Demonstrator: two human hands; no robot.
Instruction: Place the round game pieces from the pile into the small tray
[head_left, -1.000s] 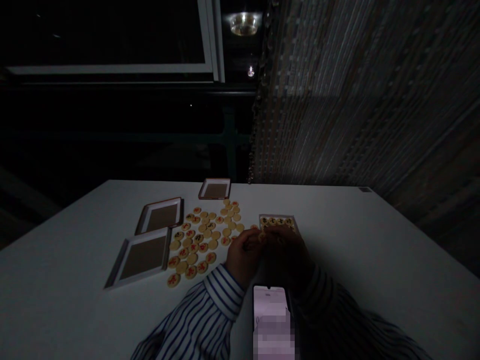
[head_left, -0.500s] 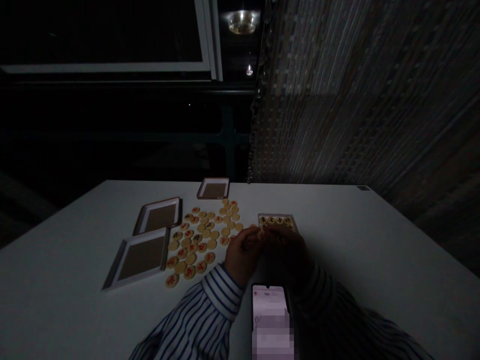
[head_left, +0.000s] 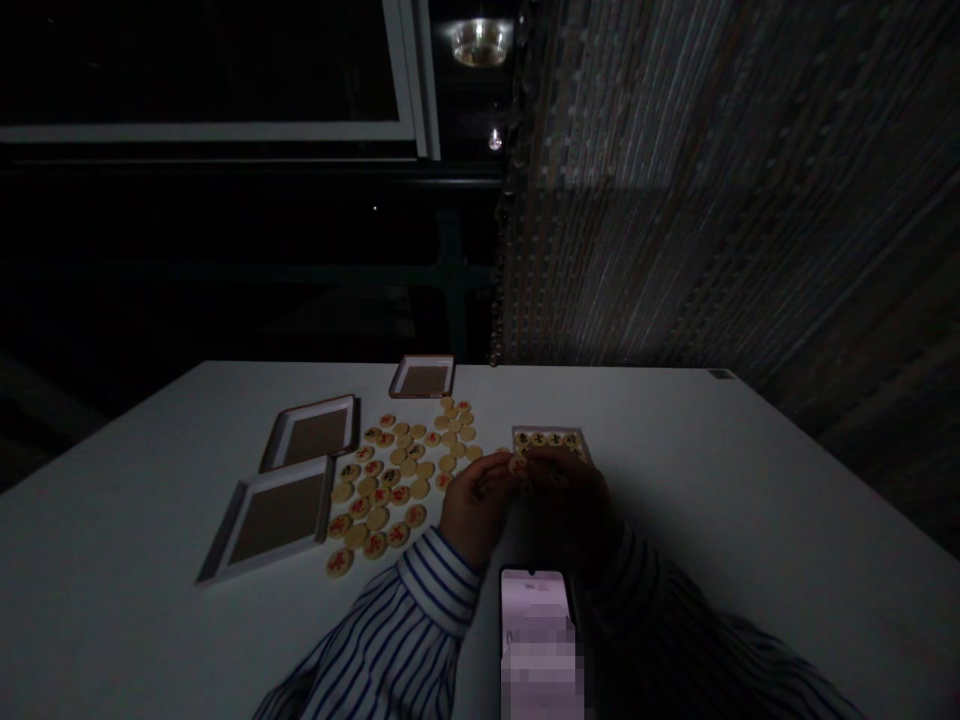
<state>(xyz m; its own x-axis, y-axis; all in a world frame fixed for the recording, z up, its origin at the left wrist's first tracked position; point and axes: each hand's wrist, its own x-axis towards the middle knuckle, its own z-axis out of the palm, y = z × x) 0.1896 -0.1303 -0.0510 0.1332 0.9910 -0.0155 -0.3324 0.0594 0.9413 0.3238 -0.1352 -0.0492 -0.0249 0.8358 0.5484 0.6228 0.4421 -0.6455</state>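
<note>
My left hand (head_left: 474, 510) and my right hand (head_left: 576, 500) meet in front of a small open box (head_left: 551, 431) holding rows of round Chinese chess pieces with black characters. A round Chinese chess piece (head_left: 517, 465) with a red mark is at the fingertips of my left hand, beside my right fingers. My right hand is curled and in deep shadow; what it grips, if anything, is hard to see. To the left, many loose Chinese chess pieces (head_left: 400, 494) are spread on the table, some showing red or black characters, others blank side up.
Three open box parts stand on the white table (head_left: 675, 480): a near-left tray (head_left: 277, 515), one behind it (head_left: 313, 433), and a smaller one (head_left: 424, 378) farther back. A lit phone (head_left: 535, 600) lies below my hands. A bead curtain (head_left: 637, 200) hangs at the table's far side.
The view has shifted slightly. The red-marked piece between my hands shows more of its face now. Both hands remain in front of the small box.
</note>
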